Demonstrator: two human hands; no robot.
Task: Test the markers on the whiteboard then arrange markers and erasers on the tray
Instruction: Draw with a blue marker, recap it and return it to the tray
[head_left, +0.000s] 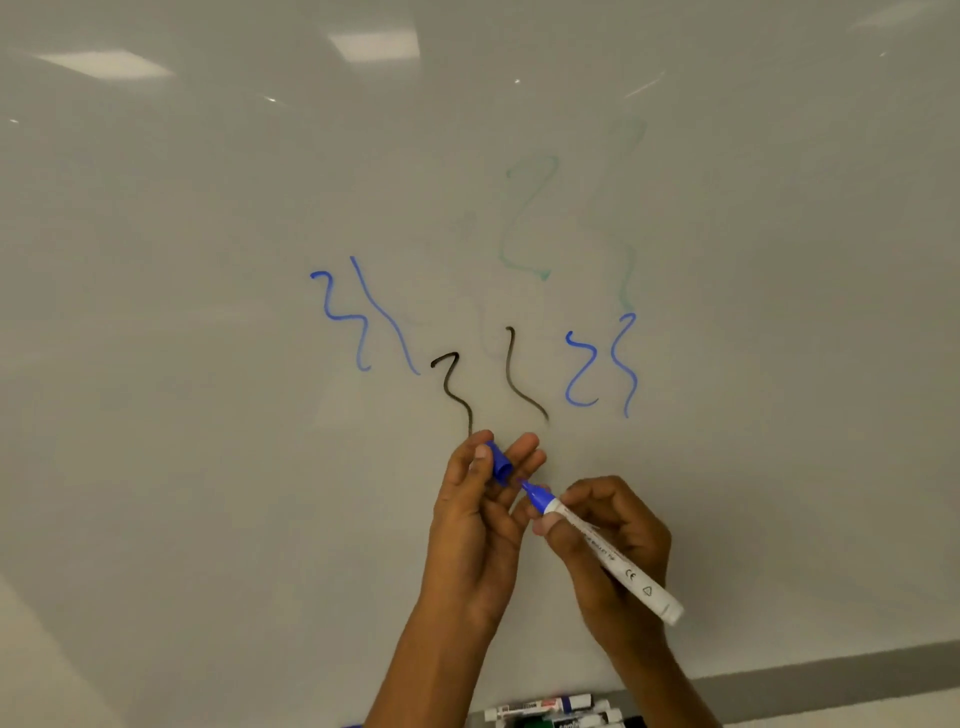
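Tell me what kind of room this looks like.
Probably an office or classroom. A large wall-mounted whiteboard carries blue, black and faint green test squiggles, ceiling light panels reflect in its gloss, and spare markers lie below it while the hands work a blue marker and its cap.

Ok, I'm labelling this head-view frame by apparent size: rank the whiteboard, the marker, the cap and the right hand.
Largest to smallest:
1. whiteboard
2. right hand and marker: too alike to rank, and the hand partly hides it
3. cap, pinched in the left hand
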